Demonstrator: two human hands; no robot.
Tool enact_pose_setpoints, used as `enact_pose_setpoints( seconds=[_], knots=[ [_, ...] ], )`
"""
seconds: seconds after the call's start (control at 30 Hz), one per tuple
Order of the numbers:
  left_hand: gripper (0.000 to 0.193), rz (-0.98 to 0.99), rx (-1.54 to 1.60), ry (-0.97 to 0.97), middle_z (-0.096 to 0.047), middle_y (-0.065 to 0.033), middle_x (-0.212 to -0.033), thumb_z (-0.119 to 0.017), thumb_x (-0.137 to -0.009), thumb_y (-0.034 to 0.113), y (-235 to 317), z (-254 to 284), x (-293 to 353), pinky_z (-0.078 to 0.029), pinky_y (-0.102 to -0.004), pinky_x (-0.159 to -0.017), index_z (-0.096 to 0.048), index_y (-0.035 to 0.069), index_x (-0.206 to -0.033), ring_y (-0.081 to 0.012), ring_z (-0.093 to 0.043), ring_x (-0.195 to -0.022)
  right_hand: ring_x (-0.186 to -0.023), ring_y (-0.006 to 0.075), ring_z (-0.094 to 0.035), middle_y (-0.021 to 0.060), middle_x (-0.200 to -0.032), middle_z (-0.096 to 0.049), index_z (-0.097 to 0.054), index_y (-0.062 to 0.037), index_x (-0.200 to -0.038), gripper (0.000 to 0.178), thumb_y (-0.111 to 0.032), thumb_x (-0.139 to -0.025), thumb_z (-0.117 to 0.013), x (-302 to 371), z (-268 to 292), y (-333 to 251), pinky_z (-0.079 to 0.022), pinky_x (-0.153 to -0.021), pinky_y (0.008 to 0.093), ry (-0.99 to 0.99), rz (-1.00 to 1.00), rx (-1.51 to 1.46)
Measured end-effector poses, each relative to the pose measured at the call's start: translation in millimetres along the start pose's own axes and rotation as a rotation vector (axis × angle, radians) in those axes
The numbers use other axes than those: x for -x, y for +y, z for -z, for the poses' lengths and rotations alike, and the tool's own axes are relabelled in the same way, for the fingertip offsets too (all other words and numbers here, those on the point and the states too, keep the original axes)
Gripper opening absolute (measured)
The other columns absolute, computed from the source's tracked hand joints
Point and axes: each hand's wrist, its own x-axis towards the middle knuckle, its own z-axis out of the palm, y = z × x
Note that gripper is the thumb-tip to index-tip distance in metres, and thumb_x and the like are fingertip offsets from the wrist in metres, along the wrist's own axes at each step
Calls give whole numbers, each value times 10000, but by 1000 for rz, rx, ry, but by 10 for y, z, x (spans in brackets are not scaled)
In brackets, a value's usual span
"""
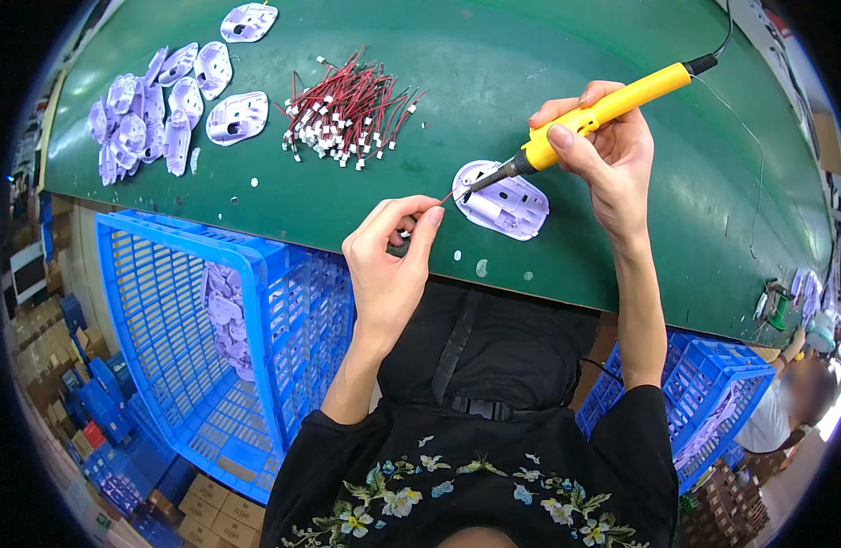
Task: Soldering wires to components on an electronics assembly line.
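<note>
1. Lying flat on the green table [548,50], close to its front edge: one lilac shell [516,212], oval, hollow side up, between left grip [388,260] and right grip [612,164].
2. Long axis running from upper left to lower right. Placed just right of the left fingertips, and down and left of the right grip. Nearer to the left hand.
3. At left: pinched closed, thumb against forefinger, on one thin red wire [449,196], with a short end reaching rightward to the shell's left end. Partly hidden by the curled fingers: one small white plug [404,235].
4. At right: wrapped closed around the yellow handle of one iron [658,84], slanting down and left, tip over that same end of the shell. Cannot tell touching from hovering.
5. Counted at far left: two loose shells [237,119], plus one heap of shells [132,119], roughly a dozen or more, too overlapped for exactness.
6. Counted right of these: one pile of wires [347,114], red and black with white plugs, too tangled to number.
7. Counted below the edge: two blue baskets, left basket [267,347] and right basket [690,365], both holding lilac pieces.
</note>
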Motion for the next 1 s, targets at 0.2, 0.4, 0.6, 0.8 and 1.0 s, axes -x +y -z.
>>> enact_pose_setpoints(
  seconds=[0.2, 0.4, 0.6, 0.8, 1.0],
  knots=[
    [93, 8, -2, -3, -667, -16, -811, -716, -887, 32, 6, -1, 2, -349, -231, -609, -724, -19, -963, -56, -521, -684, -886, 194, -692, 183, -982, -690, -448, -40, -1125, 406, -7, -861, -755, -4, 4, -15, -585, -799, 320, 4, 4, -6],
    [91, 10, 11, 0, -663, -14, -803, -713, -890, 34, -9, -9, 6, -347, -228, -608, -722, -23, -961, -52, -518, -680, -884, 200, -692, 182, -980, -689, -449, -38, -1127, 405, -13, -863, -755, -2, 13, -5, -586, -805, 330, 8, 3, -19],
    [88, 2, -5, 0, -659, -15, -796, -713, -893, 39, 15, -5, -1, -348, -231, -613, -722, -20, -957, -56, -512, -677, -894, 200, -694, 176, -977, -689, -450, -35, -1124, 393, -17, -869, -749, -9, 19, -20, -583, -811, 326, 17, 7, -15],
    [86, -6, -12, 6, -652, -16, -788, -715, -892, 43, 19, -10, 1, -346, -234, -611, -722, -18, -952, -60, -509, -678, -905, 201, -698, 169, -974, -690, -451, -28, -1121, 375, -27, -880, -738, -5, 15, -14, -583, -813, 323, 28, -27, 14],
    [94, -10, -21, -2, -654, -19, -789, -719, -893, 55, 17, -10, 3, -346, -239, -613, -721, -20, -949, -64, -511, -681, -892, 189, -701, 164, -972, -694, -453, -29, -1124, 370, -49, -887, -737, 2, -6, -9, -577, -764, 283, 44, -46, 23]
  ],
)
